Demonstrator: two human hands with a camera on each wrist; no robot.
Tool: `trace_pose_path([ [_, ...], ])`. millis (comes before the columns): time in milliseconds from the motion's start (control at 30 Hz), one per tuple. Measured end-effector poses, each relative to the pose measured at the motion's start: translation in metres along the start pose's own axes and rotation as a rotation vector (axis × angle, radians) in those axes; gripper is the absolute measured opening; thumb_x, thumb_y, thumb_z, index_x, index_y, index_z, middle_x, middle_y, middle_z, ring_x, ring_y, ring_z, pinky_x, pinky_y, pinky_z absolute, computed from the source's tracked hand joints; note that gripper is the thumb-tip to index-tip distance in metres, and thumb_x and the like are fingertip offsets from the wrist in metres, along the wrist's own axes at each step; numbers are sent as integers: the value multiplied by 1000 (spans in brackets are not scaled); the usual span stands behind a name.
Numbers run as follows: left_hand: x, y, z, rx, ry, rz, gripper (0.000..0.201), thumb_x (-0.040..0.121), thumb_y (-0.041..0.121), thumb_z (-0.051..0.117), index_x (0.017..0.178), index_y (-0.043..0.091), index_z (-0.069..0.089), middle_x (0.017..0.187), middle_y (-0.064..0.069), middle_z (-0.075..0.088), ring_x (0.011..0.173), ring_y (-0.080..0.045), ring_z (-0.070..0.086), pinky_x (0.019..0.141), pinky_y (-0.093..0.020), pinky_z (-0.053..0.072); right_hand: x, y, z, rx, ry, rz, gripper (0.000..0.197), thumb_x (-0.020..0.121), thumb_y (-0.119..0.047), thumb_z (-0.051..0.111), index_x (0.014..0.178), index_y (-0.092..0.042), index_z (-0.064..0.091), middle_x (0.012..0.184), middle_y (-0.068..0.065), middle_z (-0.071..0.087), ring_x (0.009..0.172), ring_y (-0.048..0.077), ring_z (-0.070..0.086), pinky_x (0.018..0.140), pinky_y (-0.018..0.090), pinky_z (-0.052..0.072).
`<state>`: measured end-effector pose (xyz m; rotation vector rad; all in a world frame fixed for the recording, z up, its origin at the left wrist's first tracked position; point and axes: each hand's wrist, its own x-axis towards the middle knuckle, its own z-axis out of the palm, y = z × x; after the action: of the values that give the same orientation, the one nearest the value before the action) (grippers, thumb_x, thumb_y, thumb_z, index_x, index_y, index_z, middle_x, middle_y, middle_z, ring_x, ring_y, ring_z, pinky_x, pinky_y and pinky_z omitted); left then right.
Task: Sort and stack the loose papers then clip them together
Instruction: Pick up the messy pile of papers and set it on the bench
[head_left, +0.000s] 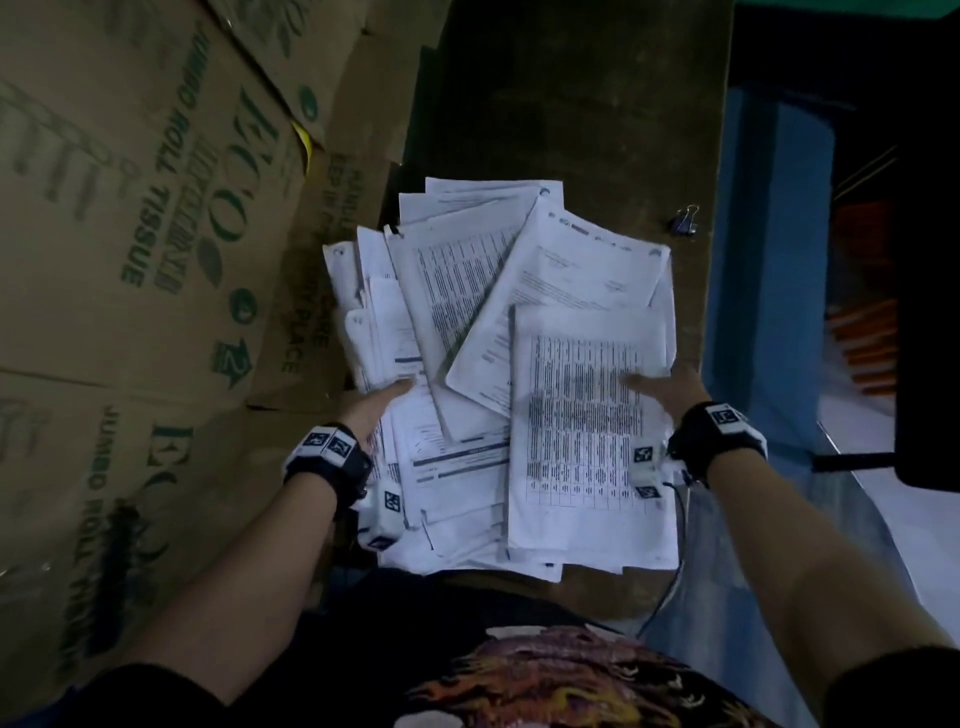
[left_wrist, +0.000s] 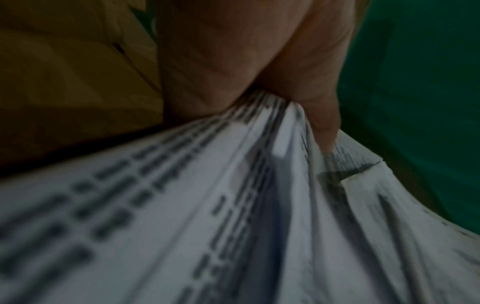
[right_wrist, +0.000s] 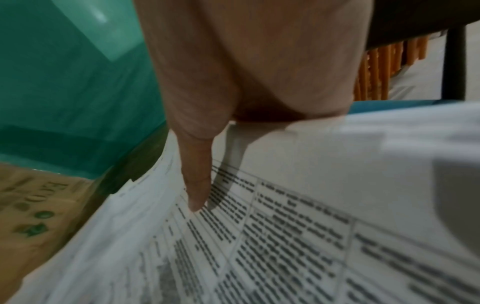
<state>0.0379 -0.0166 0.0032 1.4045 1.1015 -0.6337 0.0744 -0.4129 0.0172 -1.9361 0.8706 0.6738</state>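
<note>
The left hand (head_left: 371, 410) gripped the left edge of the papers (head_left: 498, 374), with the thumb on top and the other fingers hidden under the sheets. The right hand (head_left: 670, 387) held the right edge in the same way: its thumb (right_wrist: 196, 181) pressed on a printed table and its fingers were out of sight below. The papers were a loose, fanned pile, with sheets turned at different angles, and lay on the near part of the bench (head_left: 571, 119). In the left wrist view the sheets (left_wrist: 233, 205) bent upward at the thumb (left_wrist: 322, 123).

A binder clip (head_left: 684, 221) lay on the bench near the far right corner of the pile, apart from it. Cardboard boxes (head_left: 156, 208) with green print stood just beside the bench on the left. On the right there were a blue surface (head_left: 769, 234), a dark frame and something orange (head_left: 867, 338). The bench top was brown and dull, and the room was dim. A green wall (right_wrist: 64, 82) showed behind the bench.
</note>
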Motion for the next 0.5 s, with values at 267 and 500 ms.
trace_pose_path([
  [267,-5,10,23,59,171,163,81,42,30,90,114,5,64,114,-8,68,95,-25,68,85,-41,57,6,-14,5,66,34,26,81,68,-34,86,130,2,49,130,12,57,122,31,53,95,33,40],
  [500,-17,19,40,137,159,146,110,63,21,86,149,11,18,144,-9,44,129,-28,47,106,-39,41,6,-18,13,111,46,8,80,64,-36,88,126,0,55,126,15,62,119,32,57,98,36,44],
])
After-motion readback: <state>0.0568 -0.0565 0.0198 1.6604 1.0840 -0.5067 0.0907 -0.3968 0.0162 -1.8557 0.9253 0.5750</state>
